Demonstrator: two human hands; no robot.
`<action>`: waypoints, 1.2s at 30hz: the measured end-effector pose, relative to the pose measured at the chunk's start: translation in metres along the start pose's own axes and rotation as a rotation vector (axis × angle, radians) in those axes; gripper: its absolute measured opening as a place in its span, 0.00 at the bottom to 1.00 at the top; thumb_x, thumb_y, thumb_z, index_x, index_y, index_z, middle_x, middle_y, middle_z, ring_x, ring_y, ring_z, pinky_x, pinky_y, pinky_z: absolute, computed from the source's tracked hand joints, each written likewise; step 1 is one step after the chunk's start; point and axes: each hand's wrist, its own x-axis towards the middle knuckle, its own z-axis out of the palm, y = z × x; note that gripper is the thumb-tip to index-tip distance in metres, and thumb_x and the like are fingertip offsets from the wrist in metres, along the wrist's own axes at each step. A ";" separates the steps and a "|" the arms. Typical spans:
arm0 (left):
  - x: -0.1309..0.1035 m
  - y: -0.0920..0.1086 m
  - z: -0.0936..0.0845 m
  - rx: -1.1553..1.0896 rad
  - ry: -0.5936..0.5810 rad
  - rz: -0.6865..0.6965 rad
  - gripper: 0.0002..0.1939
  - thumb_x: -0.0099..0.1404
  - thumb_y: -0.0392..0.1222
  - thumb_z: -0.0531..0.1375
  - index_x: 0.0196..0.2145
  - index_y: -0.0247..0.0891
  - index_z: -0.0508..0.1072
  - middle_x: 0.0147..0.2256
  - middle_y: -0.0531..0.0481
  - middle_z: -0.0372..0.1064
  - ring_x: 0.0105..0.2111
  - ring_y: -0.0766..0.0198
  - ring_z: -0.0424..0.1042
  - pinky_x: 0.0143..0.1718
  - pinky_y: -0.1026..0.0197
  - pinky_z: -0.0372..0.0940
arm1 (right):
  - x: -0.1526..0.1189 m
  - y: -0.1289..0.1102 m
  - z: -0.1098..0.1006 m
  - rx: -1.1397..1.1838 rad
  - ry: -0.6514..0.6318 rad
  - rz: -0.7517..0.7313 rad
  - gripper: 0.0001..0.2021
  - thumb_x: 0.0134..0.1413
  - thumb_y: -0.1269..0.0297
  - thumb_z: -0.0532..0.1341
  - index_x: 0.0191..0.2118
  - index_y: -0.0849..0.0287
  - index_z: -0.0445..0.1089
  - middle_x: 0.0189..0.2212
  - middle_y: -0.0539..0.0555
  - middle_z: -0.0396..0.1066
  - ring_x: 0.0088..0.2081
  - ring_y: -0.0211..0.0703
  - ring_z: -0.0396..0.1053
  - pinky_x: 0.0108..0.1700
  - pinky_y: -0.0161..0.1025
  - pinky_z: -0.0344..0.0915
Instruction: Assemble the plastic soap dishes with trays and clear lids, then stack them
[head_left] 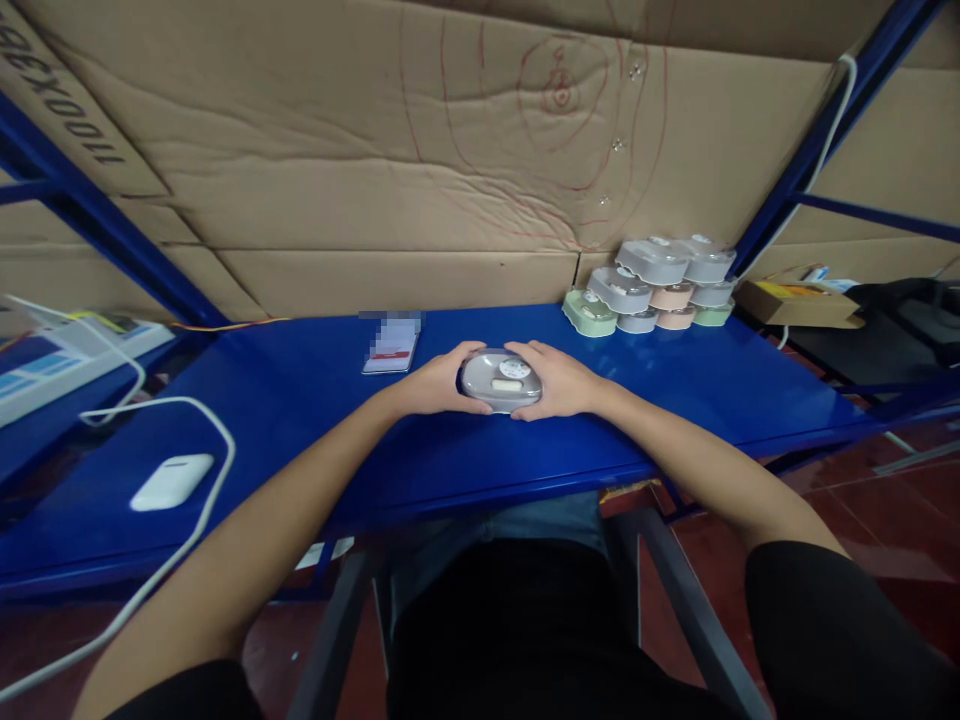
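Between my two hands, low over the blue table (450, 470), is a small grey box with a clear lid (495, 385). It is rounded, with a white round sticker and a pale bar on its top. My left hand (446, 382) curves round its left end, thumb at the near side and fingers at the far side. Its right end is gripped the same way by my right hand (555, 380). Whether the box's underside touches the table, I cannot tell.
Similar lidded boxes (652, 262) in grey, green and peach are stacked at the back right. A phone (391, 345) lies left of my hands. Farther left are a white earbud case (171, 482), a white cable (225, 440) and a power strip (67, 365). Cardboard (337, 200) walls the back.
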 end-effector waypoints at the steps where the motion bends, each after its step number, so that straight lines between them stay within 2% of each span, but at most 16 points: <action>1: 0.000 -0.001 0.000 -0.037 0.009 0.008 0.59 0.51 0.62 0.82 0.74 0.44 0.63 0.70 0.34 0.72 0.69 0.32 0.74 0.70 0.35 0.68 | 0.000 -0.001 -0.003 -0.005 0.016 -0.004 0.62 0.46 0.38 0.81 0.81 0.56 0.58 0.70 0.70 0.71 0.67 0.76 0.73 0.69 0.70 0.73; 3: 0.001 -0.003 0.000 -0.144 0.026 0.023 0.57 0.55 0.60 0.80 0.74 0.43 0.62 0.72 0.32 0.70 0.70 0.33 0.72 0.72 0.34 0.67 | 0.000 0.002 -0.013 -0.020 0.085 -0.025 0.62 0.46 0.35 0.81 0.81 0.52 0.58 0.71 0.68 0.71 0.68 0.77 0.72 0.71 0.71 0.71; 5: 0.001 -0.004 0.001 -0.228 0.043 0.010 0.54 0.60 0.62 0.76 0.74 0.41 0.61 0.70 0.30 0.71 0.70 0.35 0.74 0.72 0.33 0.67 | -0.002 0.012 -0.032 -0.052 0.240 -0.039 0.62 0.49 0.31 0.79 0.82 0.50 0.55 0.74 0.67 0.68 0.72 0.78 0.68 0.74 0.72 0.67; 7: 0.001 -0.003 0.002 -0.220 0.050 -0.028 0.51 0.64 0.65 0.72 0.74 0.38 0.61 0.68 0.29 0.73 0.68 0.37 0.75 0.73 0.33 0.66 | -0.004 0.030 -0.060 -0.109 0.481 -0.015 0.62 0.52 0.29 0.76 0.83 0.51 0.51 0.78 0.67 0.63 0.77 0.80 0.62 0.77 0.75 0.61; 10: 0.000 0.000 0.004 -0.095 0.029 -0.065 0.48 0.66 0.67 0.69 0.73 0.38 0.63 0.66 0.32 0.75 0.69 0.37 0.74 0.73 0.32 0.65 | -0.007 0.069 -0.119 -0.208 0.858 0.109 0.61 0.56 0.33 0.77 0.83 0.51 0.49 0.79 0.69 0.59 0.78 0.79 0.59 0.78 0.77 0.56; 11: 0.000 0.001 0.004 -0.063 0.021 -0.070 0.48 0.66 0.67 0.69 0.73 0.39 0.63 0.66 0.33 0.75 0.69 0.37 0.74 0.73 0.32 0.66 | -0.007 0.082 -0.140 -0.235 0.941 0.179 0.58 0.57 0.37 0.78 0.82 0.53 0.51 0.78 0.72 0.59 0.77 0.78 0.60 0.77 0.77 0.56; 13: 0.000 0.001 0.005 -0.026 0.013 -0.069 0.47 0.66 0.67 0.69 0.73 0.41 0.64 0.67 0.34 0.75 0.69 0.36 0.74 0.72 0.33 0.67 | -0.006 0.106 -0.181 -0.306 1.019 0.407 0.58 0.53 0.46 0.83 0.79 0.65 0.56 0.73 0.79 0.64 0.73 0.76 0.65 0.74 0.74 0.59; 15: 0.001 0.001 0.007 -0.010 0.013 -0.057 0.46 0.67 0.67 0.69 0.73 0.42 0.64 0.67 0.35 0.75 0.69 0.37 0.74 0.71 0.34 0.68 | -0.004 0.122 -0.213 -0.377 1.007 0.690 0.55 0.51 0.54 0.85 0.75 0.74 0.60 0.68 0.83 0.68 0.69 0.72 0.69 0.70 0.68 0.63; 17: 0.001 0.000 0.008 -0.001 0.020 -0.053 0.47 0.67 0.67 0.68 0.74 0.42 0.62 0.67 0.34 0.75 0.69 0.37 0.74 0.70 0.36 0.68 | -0.002 0.131 -0.232 -0.412 0.932 0.927 0.52 0.50 0.58 0.85 0.72 0.76 0.63 0.66 0.84 0.69 0.68 0.68 0.71 0.65 0.61 0.64; 19: 0.002 0.001 0.008 0.005 0.025 -0.064 0.48 0.67 0.67 0.68 0.75 0.42 0.61 0.67 0.34 0.75 0.69 0.37 0.74 0.70 0.37 0.68 | -0.002 0.136 -0.238 -0.421 0.829 1.064 0.50 0.51 0.56 0.85 0.71 0.76 0.65 0.66 0.84 0.68 0.67 0.65 0.72 0.60 0.58 0.65; 21: 0.001 0.002 0.008 0.012 0.021 -0.075 0.49 0.67 0.67 0.68 0.75 0.42 0.60 0.68 0.34 0.74 0.69 0.36 0.74 0.70 0.37 0.69 | -0.004 0.141 -0.237 -0.430 0.758 1.118 0.51 0.53 0.50 0.84 0.72 0.76 0.66 0.66 0.85 0.68 0.66 0.66 0.73 0.56 0.57 0.65; 24: 0.001 0.004 0.008 0.022 0.009 -0.077 0.49 0.67 0.68 0.68 0.75 0.41 0.60 0.68 0.34 0.74 0.69 0.36 0.74 0.70 0.36 0.69 | -0.008 0.148 -0.234 -0.456 0.743 1.144 0.52 0.53 0.46 0.83 0.73 0.74 0.66 0.66 0.86 0.67 0.65 0.65 0.74 0.55 0.57 0.64; 30: 0.000 0.007 0.006 0.034 0.003 -0.083 0.49 0.67 0.69 0.67 0.75 0.41 0.60 0.69 0.33 0.73 0.70 0.36 0.73 0.71 0.37 0.68 | -0.015 0.151 -0.236 -0.468 0.653 1.111 0.47 0.56 0.46 0.82 0.71 0.70 0.70 0.67 0.83 0.69 0.65 0.59 0.73 0.57 0.55 0.63; 33: 0.000 0.008 0.006 0.041 -0.002 -0.093 0.50 0.66 0.70 0.67 0.75 0.40 0.60 0.69 0.33 0.73 0.70 0.36 0.73 0.71 0.36 0.68 | -0.016 0.150 -0.236 -0.444 0.661 1.121 0.49 0.56 0.48 0.83 0.73 0.71 0.67 0.68 0.83 0.68 0.66 0.62 0.71 0.58 0.55 0.62; 36: 0.000 0.008 0.006 0.052 -0.002 -0.084 0.50 0.66 0.70 0.66 0.75 0.40 0.60 0.68 0.33 0.73 0.70 0.36 0.73 0.71 0.36 0.67 | -0.017 0.153 -0.233 -0.421 0.733 1.113 0.49 0.59 0.49 0.81 0.75 0.72 0.62 0.70 0.84 0.66 0.67 0.63 0.69 0.60 0.55 0.62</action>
